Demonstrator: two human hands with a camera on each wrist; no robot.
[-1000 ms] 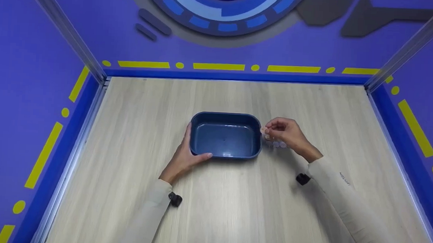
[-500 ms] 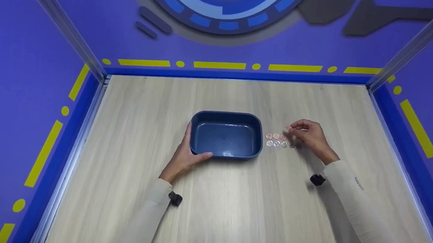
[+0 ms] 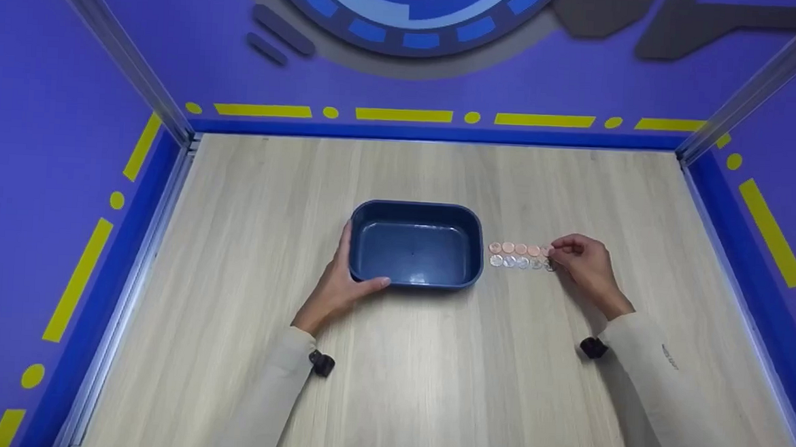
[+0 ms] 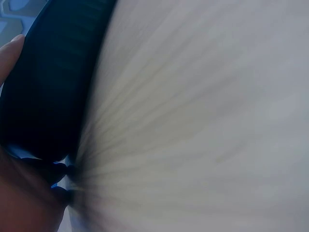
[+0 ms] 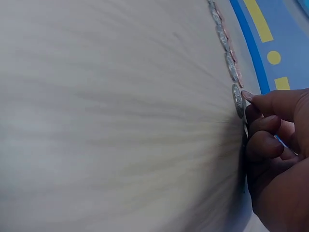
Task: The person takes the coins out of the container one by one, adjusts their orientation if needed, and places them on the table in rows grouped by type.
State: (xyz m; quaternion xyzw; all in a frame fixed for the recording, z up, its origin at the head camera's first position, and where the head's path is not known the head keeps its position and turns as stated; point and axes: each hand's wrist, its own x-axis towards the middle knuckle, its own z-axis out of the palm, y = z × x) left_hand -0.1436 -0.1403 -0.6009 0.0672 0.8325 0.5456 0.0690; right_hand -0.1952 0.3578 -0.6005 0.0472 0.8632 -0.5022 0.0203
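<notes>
A dark blue rectangular plastic box (image 3: 413, 251) stands with its open side up on the wooden table. My left hand (image 3: 340, 285) grips its left end, thumb over the front rim and fingers along the side wall. To the right of the box lie two rows of coins: copper coins (image 3: 521, 249) behind, silver coins (image 3: 523, 263) in front. At the right end of the copper row my right hand (image 3: 588, 267) pinches a copper coin (image 5: 246, 95) between thumb and finger, low over the table. The last silver coin (image 5: 238, 100) lies close to these fingertips.
The light wooden table (image 3: 403, 380) is enclosed by a blue back wall (image 3: 405, 94) and side walls with yellow markings. Metal posts stand at the back corners. A small black camera sits on each wrist.
My right hand has moved right from beside the box with the copper coin, along the rows, and down to the far end. The left hand and the box have stayed in place.
</notes>
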